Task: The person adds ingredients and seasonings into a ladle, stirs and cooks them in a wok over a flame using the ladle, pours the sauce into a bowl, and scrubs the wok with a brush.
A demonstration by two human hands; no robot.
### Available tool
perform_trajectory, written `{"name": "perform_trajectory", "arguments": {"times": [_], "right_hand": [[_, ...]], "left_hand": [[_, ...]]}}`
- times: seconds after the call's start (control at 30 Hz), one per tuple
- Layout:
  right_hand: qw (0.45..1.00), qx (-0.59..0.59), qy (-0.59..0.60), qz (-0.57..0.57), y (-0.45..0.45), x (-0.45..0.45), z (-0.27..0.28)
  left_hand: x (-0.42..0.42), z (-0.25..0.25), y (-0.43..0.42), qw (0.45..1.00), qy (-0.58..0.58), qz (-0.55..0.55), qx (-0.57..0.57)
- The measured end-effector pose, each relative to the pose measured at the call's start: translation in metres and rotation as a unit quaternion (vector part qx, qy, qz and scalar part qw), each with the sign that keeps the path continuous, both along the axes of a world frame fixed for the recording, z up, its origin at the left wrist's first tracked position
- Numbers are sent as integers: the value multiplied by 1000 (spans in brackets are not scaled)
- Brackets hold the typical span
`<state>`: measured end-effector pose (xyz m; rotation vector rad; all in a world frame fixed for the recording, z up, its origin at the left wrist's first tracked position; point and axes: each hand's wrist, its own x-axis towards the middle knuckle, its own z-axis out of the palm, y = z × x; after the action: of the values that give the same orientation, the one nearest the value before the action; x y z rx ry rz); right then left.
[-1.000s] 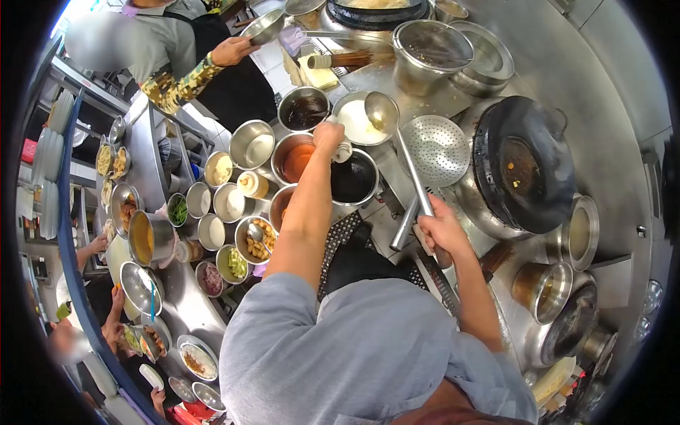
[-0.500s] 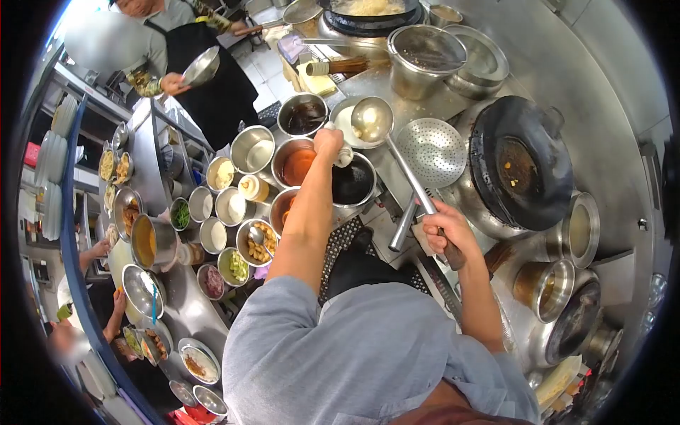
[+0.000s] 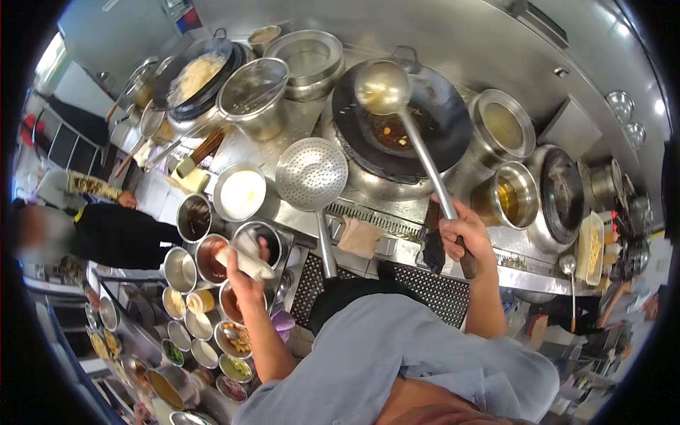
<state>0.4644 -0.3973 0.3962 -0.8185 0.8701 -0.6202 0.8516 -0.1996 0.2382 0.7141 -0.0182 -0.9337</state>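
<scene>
R hand [image 3: 465, 237], by tabletop [image 3: 533, 281] front edge, grips ladle [image 3: 383, 87] over wok [image 3: 450, 131]; L hand [image 3: 243, 287] clutches white cloth [image 3: 255, 268]. Prob. ladling step; next move calls for level bowl.

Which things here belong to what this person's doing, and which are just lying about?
Likely in use:
ladle, in the right hand
white cloth, in the left hand
wok, under the ladle

Seemingly just lying about:
strainer
tan rag
brush
</scene>
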Motion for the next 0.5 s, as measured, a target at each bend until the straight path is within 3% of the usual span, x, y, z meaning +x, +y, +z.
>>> {"name": "perform_trajectory", "arguments": {"times": [0.03, 0.07, 0.1, 0.13, 0.23, 0.33, 0.37, 0.43, 0.5], "right_hand": [[1000, -2, -1, -9, -3, -1, -1], [989, -70, 126, -18, -8, 0, -5], [958, -135, 252, -27, -15, -1, -12], [954, -142, 265, 1, -33, -11, -29], [982, -56, 175, -41, -71, -15, -52], [967, -106, 219, -71, -98, 5, -96], [967, -106, 218, -73, -97, 0, -96], [996, 5, 88, -29, -91, -16, -95], [995, 1, 102, -10, -71, -34, -71]], "left_hand": [[-14, 3, 0, 994, 39, -91, -39], [-29, 1, -8, 985, 95, -136, -39], [-50, 15, -18, 990, 61, -128, 18], [-57, 9, -28, 981, 67, -179, 17], [-77, 7, -58, 958, 59, -279, 15], [-89, 12, -69, 948, 37, -316, 26], [-91, 12, -70, 944, 16, -328, 21], [-93, 11, -67, 941, 10, -338, 13], [-94, 4, -57, 945, 59, -317, 50]]}}
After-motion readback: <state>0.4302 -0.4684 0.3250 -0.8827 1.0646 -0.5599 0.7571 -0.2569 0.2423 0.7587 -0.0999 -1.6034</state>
